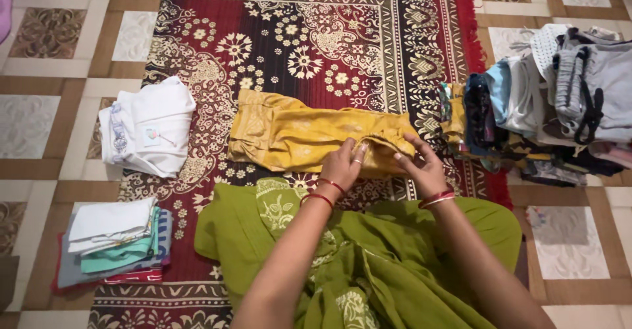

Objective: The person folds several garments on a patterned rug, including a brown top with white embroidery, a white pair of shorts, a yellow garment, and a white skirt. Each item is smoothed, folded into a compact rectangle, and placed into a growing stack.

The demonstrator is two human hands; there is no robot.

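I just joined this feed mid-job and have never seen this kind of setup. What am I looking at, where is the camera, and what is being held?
There is no machine: one camera worn on a person's head looks down at their two bare hands. The person sits on a patterned red rug over a tiled floor. The left hand and right hand both pinch the near edge of a yellow garment lying partly folded on the rug. To the left lie a folded white garment and a small stack of folded clothes. To the right sits an unsorted pile of clothes.
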